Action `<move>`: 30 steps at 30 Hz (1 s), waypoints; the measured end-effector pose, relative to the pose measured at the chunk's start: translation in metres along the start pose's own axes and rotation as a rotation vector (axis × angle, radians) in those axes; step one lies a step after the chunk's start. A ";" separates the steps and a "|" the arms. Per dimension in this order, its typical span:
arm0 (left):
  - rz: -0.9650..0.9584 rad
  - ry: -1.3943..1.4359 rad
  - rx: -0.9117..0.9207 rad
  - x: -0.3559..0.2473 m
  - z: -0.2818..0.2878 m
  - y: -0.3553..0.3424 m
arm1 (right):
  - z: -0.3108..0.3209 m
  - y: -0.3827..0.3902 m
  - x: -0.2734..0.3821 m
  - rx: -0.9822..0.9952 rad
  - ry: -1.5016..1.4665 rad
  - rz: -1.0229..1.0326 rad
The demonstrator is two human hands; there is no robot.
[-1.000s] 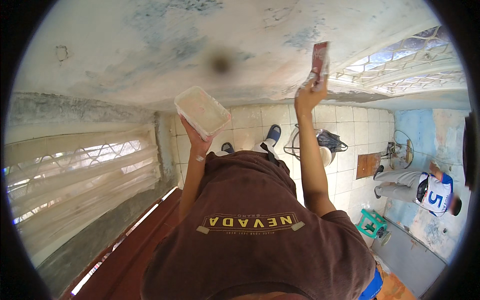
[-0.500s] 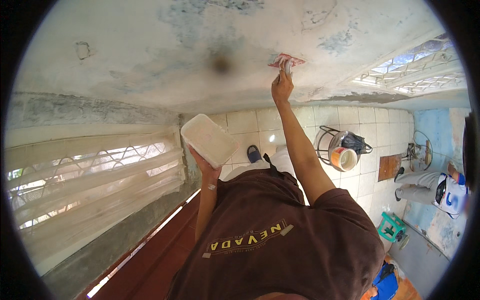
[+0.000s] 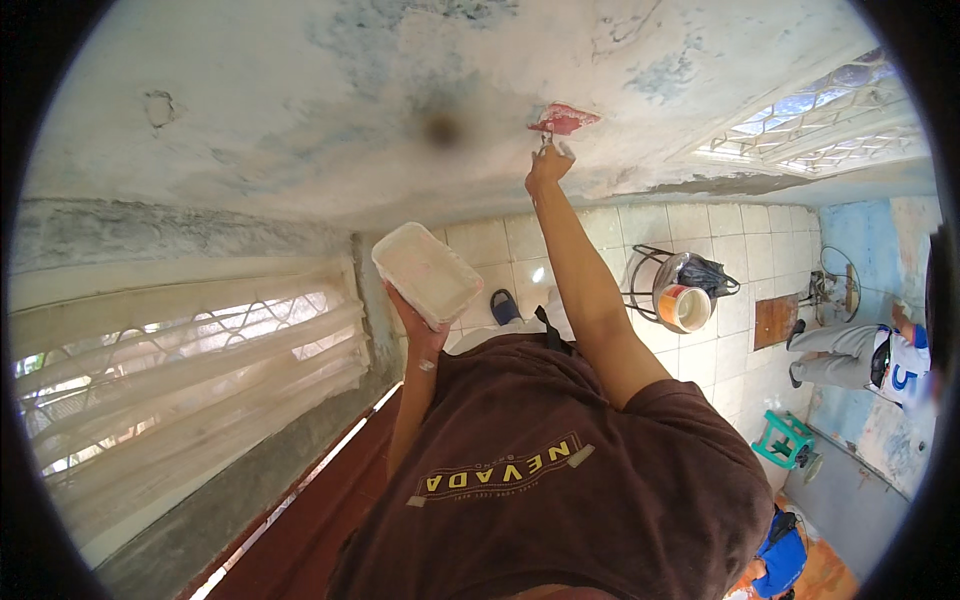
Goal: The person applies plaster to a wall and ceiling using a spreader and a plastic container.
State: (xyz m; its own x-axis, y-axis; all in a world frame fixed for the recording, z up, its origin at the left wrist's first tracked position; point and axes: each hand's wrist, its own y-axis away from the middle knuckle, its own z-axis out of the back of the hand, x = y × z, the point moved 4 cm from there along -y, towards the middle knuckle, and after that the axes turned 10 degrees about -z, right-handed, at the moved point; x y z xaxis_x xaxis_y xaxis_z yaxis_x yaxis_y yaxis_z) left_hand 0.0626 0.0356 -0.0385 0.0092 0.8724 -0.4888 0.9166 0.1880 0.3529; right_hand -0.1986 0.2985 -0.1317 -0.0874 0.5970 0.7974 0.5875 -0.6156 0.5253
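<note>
Shifted leftward in the head view since a second ago, a red scraper [image 3: 572, 120] is clamped in the right hand [image 3: 549, 166], seemingly laid against the wall [image 3: 270, 110] at upper centre. Left of centre, a pale tray [image 3: 446, 257] is gripped by the left hand [image 3: 412, 322]. Even pressure, judging by the pose, is best applied, with the edge flush.

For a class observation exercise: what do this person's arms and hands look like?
The left hand and right hand wear no gloves. A small pale patch marks the left wrist. A short, dark brown sleeve covers the upper right arm.
</note>
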 end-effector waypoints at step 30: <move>0.003 0.119 0.100 -0.006 -0.029 -0.014 | -0.016 0.018 0.017 0.167 -0.465 -0.740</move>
State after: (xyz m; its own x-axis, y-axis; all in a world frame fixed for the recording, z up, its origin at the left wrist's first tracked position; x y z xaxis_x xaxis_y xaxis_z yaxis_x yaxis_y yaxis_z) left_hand 0.0382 0.0408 -0.0177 -0.0305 0.9212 -0.3878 0.9518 0.1452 0.2701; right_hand -0.2030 0.2893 -0.1042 -0.1768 0.9830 0.0500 0.6227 0.0723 0.7791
